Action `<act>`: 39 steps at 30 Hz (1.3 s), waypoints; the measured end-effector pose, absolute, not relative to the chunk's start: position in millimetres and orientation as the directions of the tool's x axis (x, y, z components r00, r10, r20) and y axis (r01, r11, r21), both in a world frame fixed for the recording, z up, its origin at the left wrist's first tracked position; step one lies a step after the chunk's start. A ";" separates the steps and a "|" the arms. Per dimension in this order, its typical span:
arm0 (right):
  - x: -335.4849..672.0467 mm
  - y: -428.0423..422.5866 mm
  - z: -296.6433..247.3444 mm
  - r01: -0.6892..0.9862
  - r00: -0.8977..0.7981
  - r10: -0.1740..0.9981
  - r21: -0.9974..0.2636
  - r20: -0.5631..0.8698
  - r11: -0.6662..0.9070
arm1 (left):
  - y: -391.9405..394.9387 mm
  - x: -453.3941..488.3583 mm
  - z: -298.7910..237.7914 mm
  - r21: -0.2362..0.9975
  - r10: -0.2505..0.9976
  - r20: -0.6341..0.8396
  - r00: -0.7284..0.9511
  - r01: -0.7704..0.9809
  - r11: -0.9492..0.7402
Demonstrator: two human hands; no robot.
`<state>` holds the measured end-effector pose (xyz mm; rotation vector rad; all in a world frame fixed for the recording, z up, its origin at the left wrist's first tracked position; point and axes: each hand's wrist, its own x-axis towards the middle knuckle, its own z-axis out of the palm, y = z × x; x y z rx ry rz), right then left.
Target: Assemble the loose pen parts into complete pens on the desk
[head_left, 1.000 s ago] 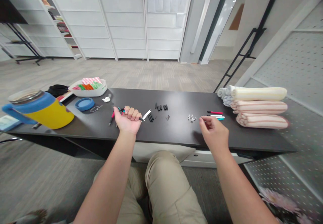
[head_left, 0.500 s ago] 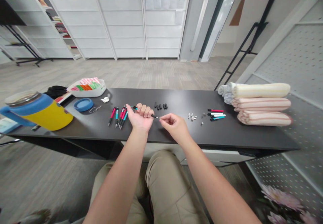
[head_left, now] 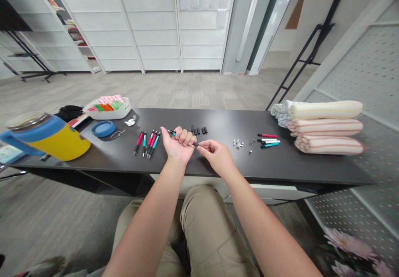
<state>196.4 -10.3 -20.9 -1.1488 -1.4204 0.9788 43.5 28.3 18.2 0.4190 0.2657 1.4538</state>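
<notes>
While the left hand (head_left: 180,144) holds a pen (head_left: 195,144) above the desk (head_left: 230,121), I log remotely the right hand (head_left: 215,153) in a narrow pinch at the pen's black end; other pens (head_left: 153,145) lie left.

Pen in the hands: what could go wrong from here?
1. The left hand grips the pen while the right hand pinches at its black end; either grip might slip.
2. Small silvery pieces lie loose beyond the right hand; a stray brush could scatter them.
</notes>
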 end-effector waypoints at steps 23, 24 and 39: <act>192.5 -23.0 -8.8 0.592 -0.235 0.892 -0.671 0.385 0.446 | 25.1 39.7 16.3 0.405 0.989 0.103 0.109 -0.912 0.059; 191.9 -23.2 -9.1 0.597 -0.230 0.895 -0.671 0.383 0.440 | 25.3 39.4 16.1 0.400 0.988 0.105 0.112 -0.915 0.061; 190.1 -22.3 -10.8 0.588 -0.192 0.896 -0.684 0.401 0.432 | 26.2 38.3 15.5 0.428 0.992 0.093 0.087 -0.903 0.039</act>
